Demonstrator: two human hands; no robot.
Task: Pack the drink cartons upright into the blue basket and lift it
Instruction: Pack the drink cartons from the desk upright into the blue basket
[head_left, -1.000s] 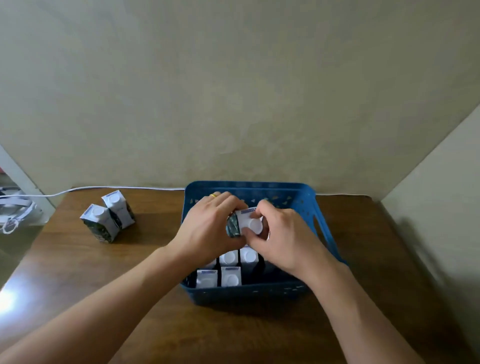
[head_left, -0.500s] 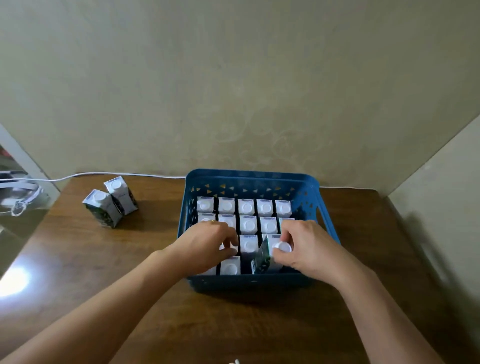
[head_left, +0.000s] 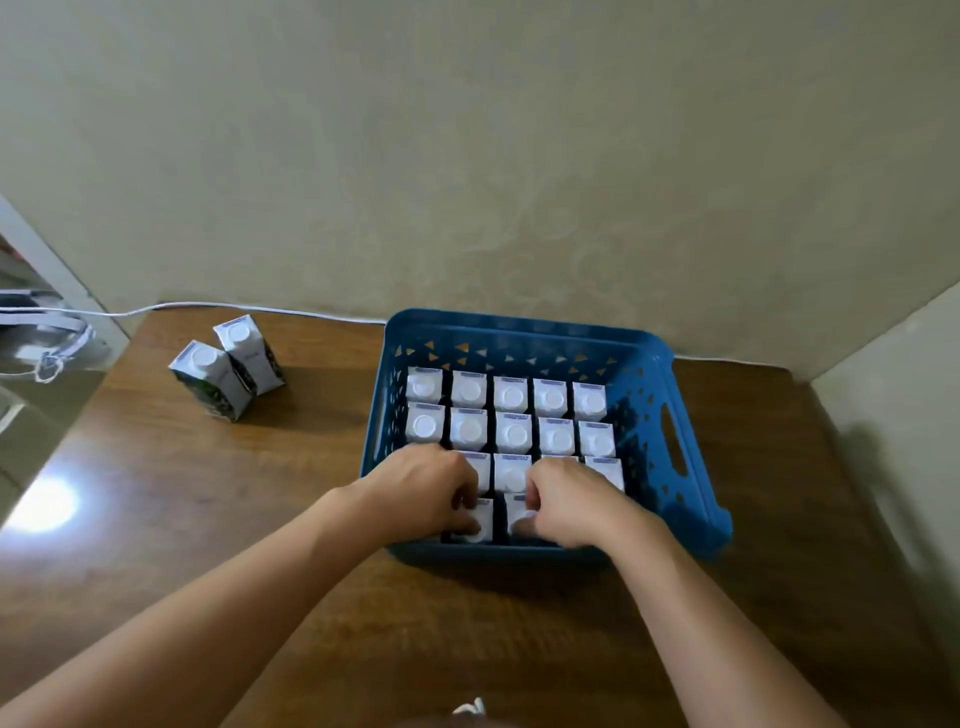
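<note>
The blue basket (head_left: 524, 326) stands on the wooden table, right of centre, with several white-topped drink cartons (head_left: 511, 397) upright in rows inside it. Both hands are in its near row. My left hand (head_left: 423, 488) has its fingers curled onto the top of a front-row carton (head_left: 482, 519). My right hand (head_left: 571, 499) pinches the neighbouring front-row carton (head_left: 519, 512), which stands upright. Two more cartons (head_left: 208, 376) (head_left: 249, 353) stand on the table at the back left, outside the basket.
A white cable (head_left: 156, 307) runs along the back wall behind the table. A white and grey object (head_left: 47, 338) lies off the table's left edge. A side wall (head_left: 893, 415) rises close to the right of the basket.
The carton held above the basket by both hands came down into the near row and went from tilted to upright. Both hands moved towards the front wall of the basket.
</note>
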